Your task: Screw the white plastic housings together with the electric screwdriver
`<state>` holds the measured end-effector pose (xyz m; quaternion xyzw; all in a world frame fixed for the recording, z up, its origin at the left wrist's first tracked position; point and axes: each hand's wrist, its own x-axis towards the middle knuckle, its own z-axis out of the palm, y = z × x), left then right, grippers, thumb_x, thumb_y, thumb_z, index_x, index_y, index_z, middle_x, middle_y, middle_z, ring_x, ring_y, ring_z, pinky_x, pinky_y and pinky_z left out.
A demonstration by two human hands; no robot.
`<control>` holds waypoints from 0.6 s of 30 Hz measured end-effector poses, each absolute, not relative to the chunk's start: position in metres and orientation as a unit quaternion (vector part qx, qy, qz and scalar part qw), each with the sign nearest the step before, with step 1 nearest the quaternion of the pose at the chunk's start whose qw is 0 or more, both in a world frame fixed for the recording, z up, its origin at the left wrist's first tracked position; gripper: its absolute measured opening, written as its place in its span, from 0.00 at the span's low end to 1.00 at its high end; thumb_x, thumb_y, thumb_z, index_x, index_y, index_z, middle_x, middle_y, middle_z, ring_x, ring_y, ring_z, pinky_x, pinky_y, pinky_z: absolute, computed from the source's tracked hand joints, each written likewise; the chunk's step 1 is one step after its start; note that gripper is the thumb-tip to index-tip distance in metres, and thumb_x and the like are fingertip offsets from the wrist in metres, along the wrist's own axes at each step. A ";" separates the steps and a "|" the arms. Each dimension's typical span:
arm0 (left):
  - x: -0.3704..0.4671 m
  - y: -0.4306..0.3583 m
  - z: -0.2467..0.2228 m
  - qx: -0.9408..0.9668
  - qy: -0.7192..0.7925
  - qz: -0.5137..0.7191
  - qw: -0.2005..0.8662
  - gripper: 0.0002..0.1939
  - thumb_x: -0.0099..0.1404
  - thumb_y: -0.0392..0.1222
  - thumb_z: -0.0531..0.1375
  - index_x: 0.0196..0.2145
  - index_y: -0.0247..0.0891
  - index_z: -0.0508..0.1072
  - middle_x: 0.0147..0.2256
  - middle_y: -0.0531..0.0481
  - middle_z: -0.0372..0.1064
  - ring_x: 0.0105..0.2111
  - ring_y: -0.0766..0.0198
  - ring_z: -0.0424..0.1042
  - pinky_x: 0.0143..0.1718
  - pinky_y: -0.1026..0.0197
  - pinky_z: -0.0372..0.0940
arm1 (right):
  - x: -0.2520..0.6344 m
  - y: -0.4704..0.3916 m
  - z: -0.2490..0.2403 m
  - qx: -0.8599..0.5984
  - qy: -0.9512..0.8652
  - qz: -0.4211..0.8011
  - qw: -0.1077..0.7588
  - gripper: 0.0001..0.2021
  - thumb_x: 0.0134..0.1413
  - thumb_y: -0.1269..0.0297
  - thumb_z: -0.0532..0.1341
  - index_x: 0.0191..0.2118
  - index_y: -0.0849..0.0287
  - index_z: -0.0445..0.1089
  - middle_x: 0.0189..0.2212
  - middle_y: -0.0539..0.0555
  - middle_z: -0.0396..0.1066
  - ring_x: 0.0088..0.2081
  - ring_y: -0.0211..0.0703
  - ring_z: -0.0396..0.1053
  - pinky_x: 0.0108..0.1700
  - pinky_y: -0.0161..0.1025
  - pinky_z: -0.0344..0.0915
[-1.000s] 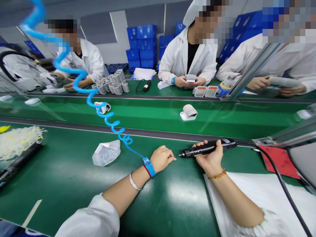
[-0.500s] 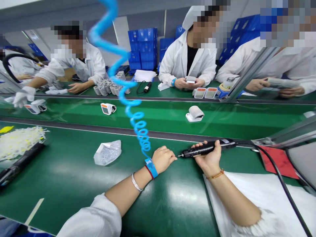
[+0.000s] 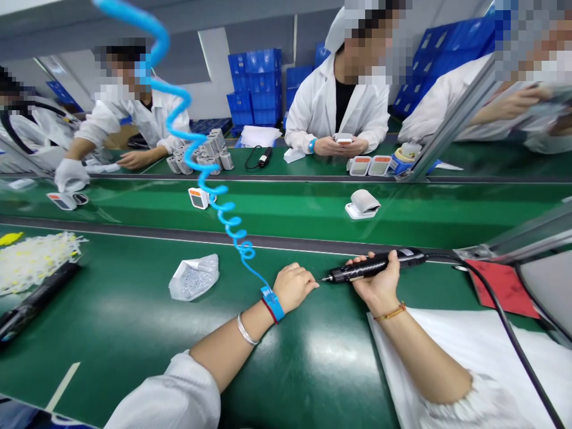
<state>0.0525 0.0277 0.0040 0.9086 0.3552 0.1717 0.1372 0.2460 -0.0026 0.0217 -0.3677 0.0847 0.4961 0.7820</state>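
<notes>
I hold the long, black, tube-shaped screwdriver (image 3: 364, 270) well right of the crumpled white packet of silvery bits (image 3: 176, 291). If it slips or spins — the thin metal tip (image 3: 325, 279) could poke my left hand (image 3: 292, 288), curled nearer the packet, fingertips pinched together. My right hand (image 3: 379, 291) grips the screwdriver from below.

Your bare right hand (image 3: 379, 289) grips a black cylindrical electric screwdriver (image 3: 360, 271), its thin metal bit (image 3: 326, 279) pointing toward nine o'clock. Your bare left hand (image 3: 292, 288) curls its fingers at the tip; anything pinched is too small to tell. At that hand's nine o'clock, a crumpled whitish bag (image 3: 179, 288) of small silvery pieces (image 3: 196, 280) lies on the smooth green tabletop (image 3: 313, 381).
</notes>
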 end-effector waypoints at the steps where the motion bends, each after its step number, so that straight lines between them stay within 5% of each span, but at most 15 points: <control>1: 0.053 0.028 0.004 0.908 0.356 0.170 0.139 0.11 0.62 0.46 0.58 0.28 0.39 0.75 0.28 0.50 0.72 0.33 0.62 0.65 0.38 0.60 0.60 | 0.246 -0.003 0.022 -0.367 0.085 0.496 0.783 0.19 0.53 0.44 0.52 0.29 0.58 0.59 0.21 0.48 0.58 0.23 0.37 0.62 0.29 0.39 0.68; 18: 0.056 0.023 0.004 0.909 0.373 0.166 0.090 0.12 0.61 0.50 0.57 0.31 0.38 0.71 0.31 0.47 0.68 0.39 0.57 0.64 0.40 0.55 0.61 | 0.244 0.000 0.021 -0.374 0.065 0.499 0.780 0.19 0.55 0.46 0.50 0.28 0.58 0.59 0.21 0.49 0.59 0.24 0.38 0.63 0.28 0.40 0.68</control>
